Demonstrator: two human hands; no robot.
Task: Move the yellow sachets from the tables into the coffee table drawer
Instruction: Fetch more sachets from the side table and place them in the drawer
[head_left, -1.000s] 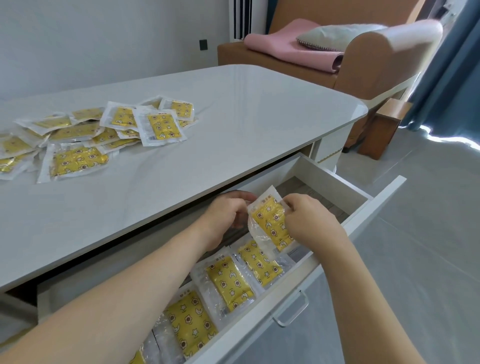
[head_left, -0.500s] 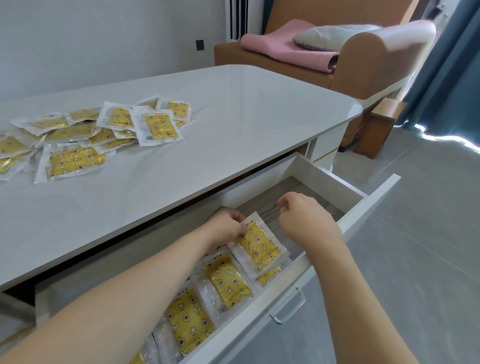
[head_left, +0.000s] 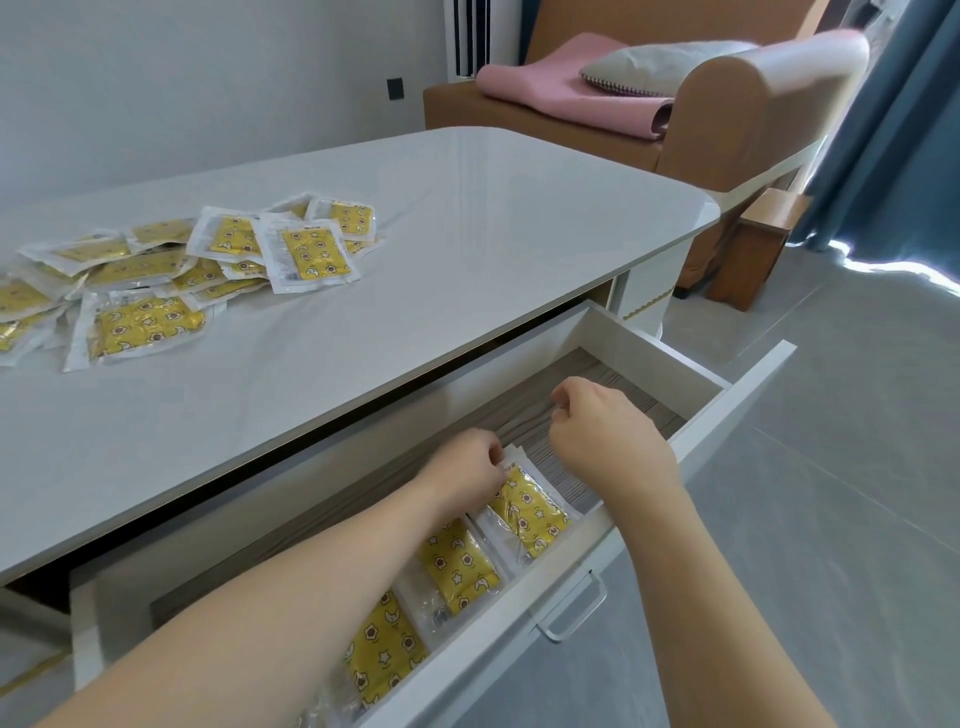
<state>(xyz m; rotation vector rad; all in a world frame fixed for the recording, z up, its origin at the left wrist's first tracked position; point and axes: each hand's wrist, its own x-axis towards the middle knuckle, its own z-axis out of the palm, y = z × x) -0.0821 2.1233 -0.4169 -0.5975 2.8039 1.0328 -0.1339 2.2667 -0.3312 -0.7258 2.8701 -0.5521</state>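
Note:
The white coffee table drawer (head_left: 727, 415) is pulled out below the table top. Several yellow sachets lie in a row along its front, the rightmost one (head_left: 527, 512) flat on the drawer floor. My left hand (head_left: 467, 475) rests inside the drawer with its fingertips pinching that sachet's upper corner. My right hand (head_left: 602, 428) hovers just right of it over the bare drawer floor, fingers curled, holding nothing. A pile of several yellow sachets (head_left: 171, 270) lies on the table top at the left.
The grey table top (head_left: 467, 218) stretches behind the drawer. A brown armchair (head_left: 727, 114) with a pink blanket and a grey cushion stands at the back right. Blue curtains hang at the far right. Grey floor lies right of the drawer.
The sachet I held upright in both hands has come down flat into the drawer. My right hand has let go and drawn back to the right; my left still touches it.

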